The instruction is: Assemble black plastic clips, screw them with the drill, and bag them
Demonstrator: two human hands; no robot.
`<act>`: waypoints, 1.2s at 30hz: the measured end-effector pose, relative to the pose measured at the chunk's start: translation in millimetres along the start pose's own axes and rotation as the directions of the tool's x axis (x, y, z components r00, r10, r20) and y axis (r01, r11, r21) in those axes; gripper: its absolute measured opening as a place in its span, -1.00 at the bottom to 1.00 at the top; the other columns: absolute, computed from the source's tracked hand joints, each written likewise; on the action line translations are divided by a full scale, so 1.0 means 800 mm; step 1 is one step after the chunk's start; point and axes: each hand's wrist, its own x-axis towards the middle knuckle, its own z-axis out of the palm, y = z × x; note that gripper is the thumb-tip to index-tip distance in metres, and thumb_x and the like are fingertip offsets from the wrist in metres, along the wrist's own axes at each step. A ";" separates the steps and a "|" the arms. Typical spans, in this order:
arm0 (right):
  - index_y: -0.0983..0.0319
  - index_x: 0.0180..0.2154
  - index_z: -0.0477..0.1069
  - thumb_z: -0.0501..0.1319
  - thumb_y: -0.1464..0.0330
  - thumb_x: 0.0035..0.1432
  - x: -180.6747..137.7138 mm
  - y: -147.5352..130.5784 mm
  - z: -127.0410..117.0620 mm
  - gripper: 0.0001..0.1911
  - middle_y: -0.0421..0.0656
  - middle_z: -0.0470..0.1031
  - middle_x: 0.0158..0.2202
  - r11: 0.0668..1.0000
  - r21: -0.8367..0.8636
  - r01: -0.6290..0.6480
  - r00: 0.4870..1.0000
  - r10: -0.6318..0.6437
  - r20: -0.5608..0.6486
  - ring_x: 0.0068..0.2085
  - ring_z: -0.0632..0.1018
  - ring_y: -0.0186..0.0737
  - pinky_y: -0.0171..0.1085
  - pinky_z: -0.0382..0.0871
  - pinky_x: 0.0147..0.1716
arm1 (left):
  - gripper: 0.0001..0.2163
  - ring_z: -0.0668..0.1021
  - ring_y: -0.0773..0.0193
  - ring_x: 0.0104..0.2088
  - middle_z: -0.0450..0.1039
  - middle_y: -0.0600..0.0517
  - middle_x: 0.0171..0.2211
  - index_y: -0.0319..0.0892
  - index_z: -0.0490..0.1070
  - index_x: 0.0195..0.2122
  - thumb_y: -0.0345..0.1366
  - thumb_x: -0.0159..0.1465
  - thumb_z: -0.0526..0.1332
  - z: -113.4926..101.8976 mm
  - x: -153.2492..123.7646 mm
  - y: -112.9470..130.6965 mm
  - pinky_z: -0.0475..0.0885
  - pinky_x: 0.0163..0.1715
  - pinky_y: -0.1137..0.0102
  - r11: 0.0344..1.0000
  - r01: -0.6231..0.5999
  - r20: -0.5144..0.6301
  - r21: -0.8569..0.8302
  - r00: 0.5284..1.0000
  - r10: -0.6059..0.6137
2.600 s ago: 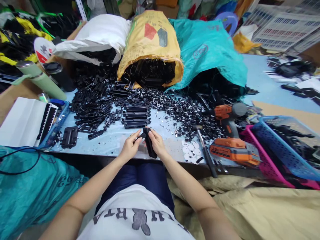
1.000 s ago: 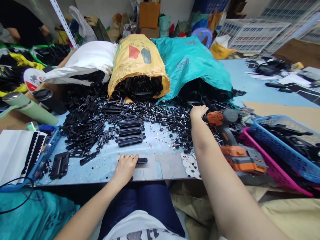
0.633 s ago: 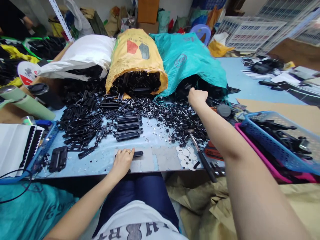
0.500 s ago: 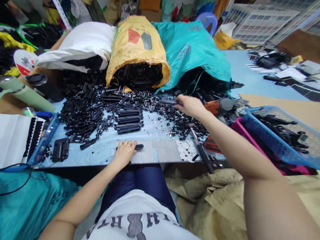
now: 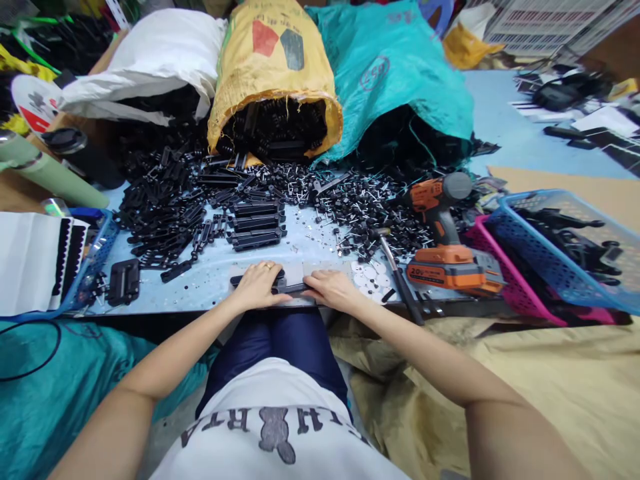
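Note:
At the near table edge, my left hand (image 5: 260, 283) lies over black plastic bars, its fingers closed down on them. One bar end (image 5: 235, 281) sticks out on its left. My right hand (image 5: 330, 288) has its fingertips closed on the right end of a black plastic bar (image 5: 293, 289) that reaches under my left hand. Much of the held bars is hidden by the hands. Beyond them lies a row of similar black bars (image 5: 257, 223). A grey flat piece (image 5: 333, 183) rests on the heap of black-headed screws (image 5: 365, 213).
An orange cordless drill (image 5: 440, 233) stands right of a hammer (image 5: 400, 280) and white discs (image 5: 370, 277). Blue (image 5: 565, 247) and pink (image 5: 505, 273) baskets flank the right side. White (image 5: 145, 60), yellow (image 5: 275, 60) and teal (image 5: 390, 80) sacks line the back, beside heaped black parts (image 5: 160, 207).
My right hand has come back from the screw heap, where it was at a dark flat piece, to beside my left hand. My left hand stays near the same spot. The view has tilted down.

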 end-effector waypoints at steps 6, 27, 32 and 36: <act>0.22 -0.15 0.36 -0.11 0.19 0.32 -0.003 -0.022 -0.018 -0.64 -0.06 0.43 -0.34 0.990 -0.133 -0.052 0.992 0.037 -0.118 -0.31 0.42 -0.21 -0.25 0.06 -0.36 | -0.56 0.47 0.11 -0.17 0.41 -0.07 -0.22 -0.19 0.26 -0.11 0.07 0.17 0.13 0.010 -0.009 -0.004 0.33 -0.17 0.27 0.999 -0.042 -0.129 -0.019 0.991 0.039; 0.28 -0.12 0.40 -0.02 0.29 0.28 0.015 0.094 0.011 -0.69 0.02 0.49 -0.21 0.866 0.107 -0.488 0.784 0.489 -0.383 -0.16 0.42 -0.06 -0.19 0.27 -0.23 | -0.75 0.42 0.17 -0.08 0.40 -0.19 -0.13 -0.33 0.39 -0.17 -0.53 0.29 -0.06 -0.007 0.240 0.029 0.31 -0.10 0.32 0.989 -0.012 -0.145 0.147 0.989 0.034; 0.31 -0.29 0.48 0.05 0.40 0.18 0.069 0.138 0.008 -0.77 0.04 0.47 -0.28 0.756 0.165 -0.633 0.724 0.654 -0.221 -0.21 0.44 -0.06 -0.22 0.26 -0.30 | -0.76 0.48 0.21 -0.19 0.45 -0.10 -0.26 -0.27 0.37 -0.18 -0.29 0.35 -0.03 -0.030 0.098 -0.018 0.36 -0.13 0.33 0.999 -0.030 -0.491 0.030 0.870 0.041; 0.25 -0.38 0.47 0.12 0.37 0.13 0.063 0.106 0.011 -0.83 -0.08 0.46 -0.37 0.809 0.439 -0.391 0.744 0.558 -0.367 -0.33 0.45 -0.19 -0.25 0.31 -0.30 | -0.80 0.51 0.30 -0.33 0.47 0.01 -0.36 -0.20 0.38 -0.25 -0.26 0.35 -0.01 -0.020 -0.015 -0.058 0.42 -0.27 0.40 0.991 0.067 -0.601 -0.112 0.790 -0.121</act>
